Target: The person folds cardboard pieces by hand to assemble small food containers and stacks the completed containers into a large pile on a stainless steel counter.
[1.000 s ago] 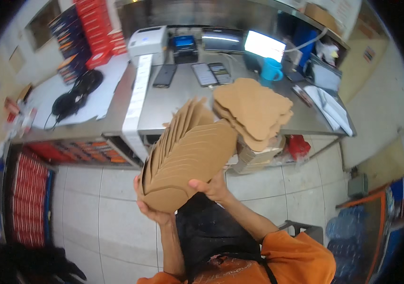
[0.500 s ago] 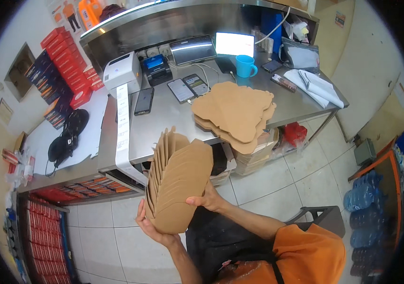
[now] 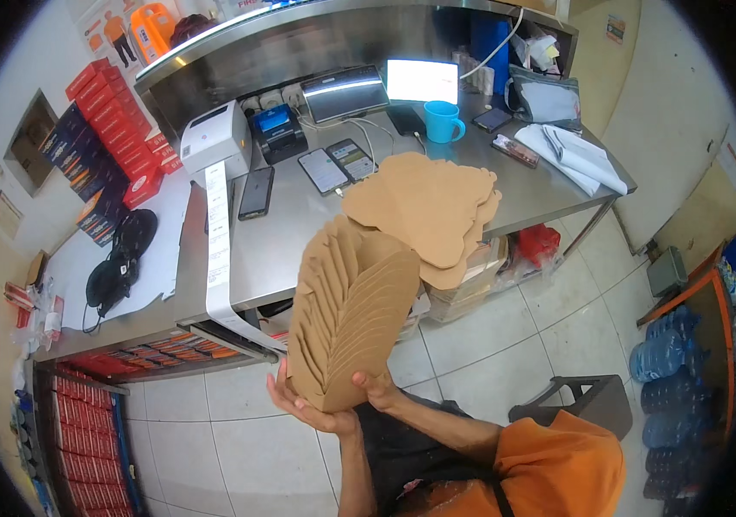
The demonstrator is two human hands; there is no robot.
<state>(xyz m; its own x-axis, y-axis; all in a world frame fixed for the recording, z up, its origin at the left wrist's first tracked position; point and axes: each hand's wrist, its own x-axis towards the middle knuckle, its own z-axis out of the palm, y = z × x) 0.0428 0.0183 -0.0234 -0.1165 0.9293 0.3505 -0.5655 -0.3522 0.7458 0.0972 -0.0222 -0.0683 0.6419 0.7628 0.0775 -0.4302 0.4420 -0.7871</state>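
Observation:
Between my two hands is a thick nested stack of folded brown cardboard boxes (image 3: 355,319), tilted and fanned out in overlapping layers. My left hand (image 3: 312,405) cups its lower left end, fingers spread along the underside. My right hand (image 3: 376,388) grips the lower right side, thumb on the outer face. Just beyond the stack, flat cardboard blanks (image 3: 424,202) with wavy cut edges lie piled on the steel table (image 3: 290,250), overhanging its front edge. The held stack hides part of that edge.
On the table stand a white label printer (image 3: 215,142) trailing a paper strip, a small dark printer (image 3: 279,133), several phones, and a blue mug (image 3: 443,121). White papers (image 3: 570,159) lie at the right. A grey stool (image 3: 579,403) stands on the tiled floor beside water bottles (image 3: 665,370).
Both hands have shifted the cardboard stack slightly right and turned it, so its fanned folds now face me more. The pile of blanks stays on the table.

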